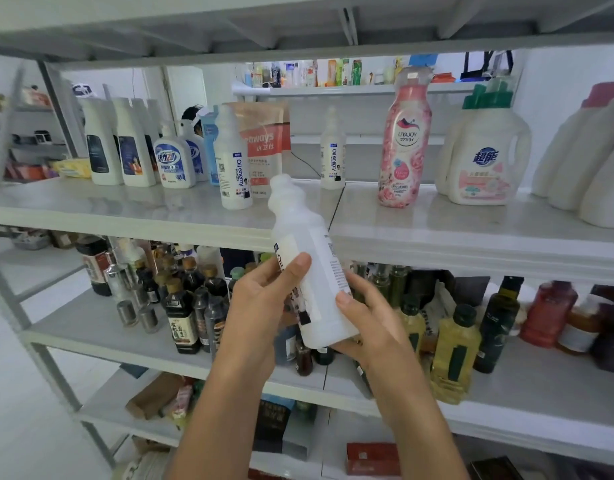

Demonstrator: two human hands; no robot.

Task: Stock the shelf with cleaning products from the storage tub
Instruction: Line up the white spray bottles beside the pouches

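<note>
Both bare forearms rise from the bottom edge, and the left hand [260,299] and right hand [371,327] together grasp a white bottle [305,233]. Of the left fingers [298,266], the thumb lies on the labelled front beside the blue lettering, and the others are hidden behind the bottle. The right hand curls round the lower side, thumb on the side label, palm under the base. The bottle tilts, its cap leaning up and to the left above the fingers and overlapping the front lip of the shelf [125,206]. It is held in the air, touching no board.

Up and left of the fingers, a matching bottle [233,161] marked "Oil enemy" stands upright on the shelf, just in front of a reddish refill pouch [267,140]. Further left stand a pump bottle [174,164] with blue print and tall white bottles with dark labels [101,147]. Above the fingers and deeper in stands a second matching bottle [332,150]. Up and right of the fingers is a pink flowered bottle [404,143], then white jugs with green caps [485,157].

Left of the fingers, on the board below, dark sauce bottles [184,317] crowd together. Right of the fingers stand yellow oil bottles [454,355].
</note>
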